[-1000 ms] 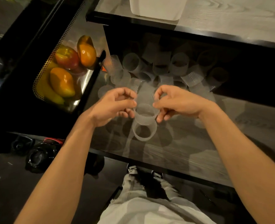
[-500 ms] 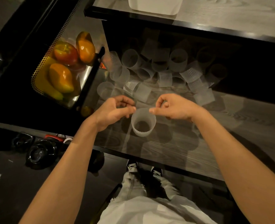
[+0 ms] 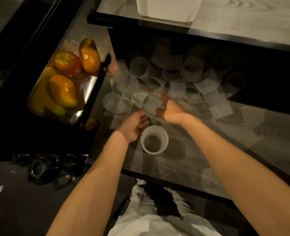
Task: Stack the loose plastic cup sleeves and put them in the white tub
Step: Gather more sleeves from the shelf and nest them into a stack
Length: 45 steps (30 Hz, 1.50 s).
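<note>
A loose sleeve (image 3: 151,105) is pinched by the right hand (image 3: 172,110) at frame centre. The left hand (image 3: 134,127), loosely curled and empty, is positioned beside the upright stack (image 3: 154,139). The white tub (image 3: 166,11) is located top centre.

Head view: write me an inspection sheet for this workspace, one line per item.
Surface: wood-grain tabletop, glossy, with a dark recess behind.
Job's things: sleeve stack upright near the front edge; loose sleeves heaped behind it; white tub on the raised level at the far edge.
Clutter: fruit in a perforated tray left of the table.
Grippers: left hand loosely curled beside the stack, holding nothing; right hand with fingers and thumb round a lying sleeve.
Cables: nothing seen.
Surroundings: dark floor with black objects lower left; the person's light trousers below.
</note>
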Available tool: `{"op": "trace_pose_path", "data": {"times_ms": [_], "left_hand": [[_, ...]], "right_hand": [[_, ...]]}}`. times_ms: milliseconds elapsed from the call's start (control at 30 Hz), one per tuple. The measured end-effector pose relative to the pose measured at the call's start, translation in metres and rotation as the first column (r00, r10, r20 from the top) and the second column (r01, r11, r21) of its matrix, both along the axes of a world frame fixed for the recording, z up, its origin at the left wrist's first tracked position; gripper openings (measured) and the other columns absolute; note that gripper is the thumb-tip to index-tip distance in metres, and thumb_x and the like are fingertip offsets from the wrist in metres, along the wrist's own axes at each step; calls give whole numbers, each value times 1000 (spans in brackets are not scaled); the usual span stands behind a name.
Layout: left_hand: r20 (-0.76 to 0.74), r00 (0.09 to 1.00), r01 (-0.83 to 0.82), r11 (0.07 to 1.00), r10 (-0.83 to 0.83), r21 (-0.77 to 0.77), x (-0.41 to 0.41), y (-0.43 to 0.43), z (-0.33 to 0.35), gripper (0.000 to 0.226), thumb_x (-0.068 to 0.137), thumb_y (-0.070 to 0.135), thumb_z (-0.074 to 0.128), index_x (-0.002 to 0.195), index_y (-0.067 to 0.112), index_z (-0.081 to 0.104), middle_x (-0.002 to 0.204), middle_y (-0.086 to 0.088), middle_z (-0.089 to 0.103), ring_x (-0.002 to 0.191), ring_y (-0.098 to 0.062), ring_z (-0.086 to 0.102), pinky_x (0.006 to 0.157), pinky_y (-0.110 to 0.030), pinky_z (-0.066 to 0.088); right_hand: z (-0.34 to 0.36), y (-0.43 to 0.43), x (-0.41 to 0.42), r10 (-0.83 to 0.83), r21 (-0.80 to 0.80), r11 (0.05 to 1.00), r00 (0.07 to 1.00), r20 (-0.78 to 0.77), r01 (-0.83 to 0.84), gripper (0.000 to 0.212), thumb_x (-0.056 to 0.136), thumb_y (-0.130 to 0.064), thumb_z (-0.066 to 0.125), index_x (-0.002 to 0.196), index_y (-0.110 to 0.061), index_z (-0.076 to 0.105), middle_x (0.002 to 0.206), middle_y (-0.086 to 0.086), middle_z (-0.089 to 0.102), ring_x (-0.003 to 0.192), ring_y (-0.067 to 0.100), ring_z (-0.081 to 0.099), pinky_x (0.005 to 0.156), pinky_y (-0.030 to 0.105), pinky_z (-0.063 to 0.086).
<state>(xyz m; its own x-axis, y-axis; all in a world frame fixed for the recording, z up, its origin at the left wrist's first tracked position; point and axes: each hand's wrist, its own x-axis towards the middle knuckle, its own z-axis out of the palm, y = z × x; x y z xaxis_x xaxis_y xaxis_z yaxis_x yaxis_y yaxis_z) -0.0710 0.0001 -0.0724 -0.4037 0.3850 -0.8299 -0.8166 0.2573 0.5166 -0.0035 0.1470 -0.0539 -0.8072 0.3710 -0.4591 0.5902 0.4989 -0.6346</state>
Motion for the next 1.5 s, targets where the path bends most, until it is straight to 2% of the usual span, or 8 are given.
{"op": "trace_pose_path", "data": {"times_ms": [167, 233, 467, 633, 967, 1167, 1300, 1500], "left_hand": [[-100, 985, 138, 990, -140, -33, -11, -1, 5, 31, 99, 27, 60, 127, 15, 64, 120, 0, 71, 113, -18, 68, 105, -40, 47], [-176, 973, 137, 988, -147, -68, -17, -6, 8, 34, 97, 24, 65, 130, 16, 63, 119, 1, 72, 112, -17, 68, 95, -37, 51], [-468, 868, 238, 966, -165, 102, -20, -31, 57, 37, 88, 13, 76, 122, 20, 64, 109, 2, 71, 103, -12, 69, 89, -30, 52], [-645, 711, 449, 887, -280, 110, -7, -67, 87, 52, 75, 7, 87, 122, 9, 65, 117, -16, 70, 108, -26, 70, 92, -33, 57], [-684, 537, 633, 772, -493, -59, 7, -81, 83, 50, 70, 0, 89, 113, 13, 67, 111, -10, 71, 107, -27, 68, 97, -39, 57], [-624, 493, 696, 705, -606, -136, 0, -79, 73, 50, 70, 1, 89, 112, 18, 67, 116, -5, 69, 110, -22, 67, 96, -38, 58], [-574, 568, 617, 767, -590, -178, -11, -75, 58, 47, 81, -10, 73, 110, 26, 66, 120, -2, 66, 114, -17, 66, 92, -35, 58], [-560, 755, 245, 938, -343, -245, -32, -45, 27, 35, 88, 7, 75, 116, 18, 58, 118, -2, 65, 112, -17, 63, 88, -24, 48]], "right_hand": [[-1, 5, -1, -204, -71, 977, 977, -64, 200, 41, 97, -20, 64, 135, -15, 52, 97, -2, 57, 91, 15, 57, 78, 25, 45], [4, 10, 3, -241, -95, 967, 969, -57, 235, 41, 93, -13, 68, 131, -18, 53, 102, -3, 59, 90, 12, 57, 70, 20, 45], [60, 14, 32, -161, -408, 911, 964, -210, 63, 65, 78, 9, 75, 134, -17, 54, 123, 9, 63, 100, 21, 68, 91, 36, 60], [98, 9, 67, 9, -399, 909, 965, -263, -117, 55, 78, -5, 84, 124, -18, 59, 121, 3, 65, 103, 16, 69, 92, 26, 57], [96, -7, 81, 279, -244, 925, 956, -87, -292, 54, 71, -11, 90, 107, -19, 50, 108, 2, 64, 86, 5, 67, 61, 14, 50], [88, -14, 77, 392, -49, 920, 918, 56, -389, 62, 70, -25, 91, 112, -24, 45, 112, -4, 56, 99, 12, 61, 85, 35, 56], [72, -2, 72, 374, 39, 916, 884, 280, -400, 85, 79, -13, 83, 145, -27, 32, 124, -4, 48, 109, 15, 55, 89, 33, 53], [44, 18, 45, 279, 134, 948, 957, 80, -287, 56, 87, -25, 73, 138, -23, 50, 136, -5, 50, 117, 13, 54, 90, 25, 45]]}}
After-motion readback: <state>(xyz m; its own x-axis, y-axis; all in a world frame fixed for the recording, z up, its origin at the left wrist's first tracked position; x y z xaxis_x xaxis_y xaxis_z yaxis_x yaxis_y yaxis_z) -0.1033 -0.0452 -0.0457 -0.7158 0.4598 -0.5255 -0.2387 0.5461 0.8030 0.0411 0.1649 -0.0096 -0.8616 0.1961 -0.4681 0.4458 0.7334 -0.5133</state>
